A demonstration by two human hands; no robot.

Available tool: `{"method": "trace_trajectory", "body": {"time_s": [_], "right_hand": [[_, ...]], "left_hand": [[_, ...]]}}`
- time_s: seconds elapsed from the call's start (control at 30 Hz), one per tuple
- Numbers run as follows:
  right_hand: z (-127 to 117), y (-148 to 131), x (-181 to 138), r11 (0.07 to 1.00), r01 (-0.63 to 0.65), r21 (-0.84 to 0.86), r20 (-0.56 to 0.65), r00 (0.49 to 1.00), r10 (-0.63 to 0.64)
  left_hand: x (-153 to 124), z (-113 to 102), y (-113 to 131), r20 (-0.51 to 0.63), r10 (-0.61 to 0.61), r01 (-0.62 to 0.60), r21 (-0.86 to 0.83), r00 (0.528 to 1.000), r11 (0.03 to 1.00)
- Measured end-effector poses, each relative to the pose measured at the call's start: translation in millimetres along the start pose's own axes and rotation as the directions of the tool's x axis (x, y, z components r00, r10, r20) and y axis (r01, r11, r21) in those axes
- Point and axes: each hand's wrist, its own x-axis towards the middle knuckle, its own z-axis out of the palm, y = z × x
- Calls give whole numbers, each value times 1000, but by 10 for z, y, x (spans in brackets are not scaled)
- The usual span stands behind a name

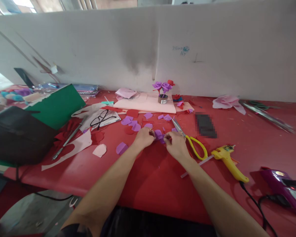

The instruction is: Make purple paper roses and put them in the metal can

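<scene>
Between my two hands is a small purple petal piece (pixel 159 135), paper or felt by its look. My left hand (pixel 146 136) is closed, its fingertips at the piece's left edge. From the other side, the fingers of my right hand (pixel 175 142) pinch its right edge. More purple petals (pixel 134 125) lie just beyond and left of my left hand, with another purple petal (pixel 122 148) nearer me. Yellow-handled scissors (pixel 196 148) rest right beside my right hand, blades pointing away. A pale pink petal (pixel 99 150) lies farther left.
A yellow glue gun (pixel 228 161) with a clear stick lies right, its cord running near a purple device (pixel 284 187). Behind stands a small pot (pixel 162 99) of purple and red flowers. Glasses (pixel 101 119), a green board (pixel 58 107) and a black bag (pixel 19 135) occupy the left.
</scene>
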Motion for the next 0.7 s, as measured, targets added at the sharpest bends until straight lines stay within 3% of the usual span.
{"method": "trace_trajectory", "body": {"time_s": [0.1, 0.3, 0.53, 0.7], "right_hand": [[-19, 7, -8, 1000, -13, 0, -26, 1000, 13], [-72, -66, -1, 982, 20, 187, -40, 999, -12], [-34, -55, 9, 987, -36, 154, -29, 999, 41], [-40, -40, 1, 994, -83, 74, -30, 996, 86]], "left_hand": [[7, -10, -1, -4, -47, 46, -87, 999, 995], [2, 9, -6, 32, -54, 60, -214, 998, 975], [20, 0, -34, 14, -14, 16, -159, 1000, 987], [10, -64, 3, 15, -74, 75, -246, 997, 966]]}}
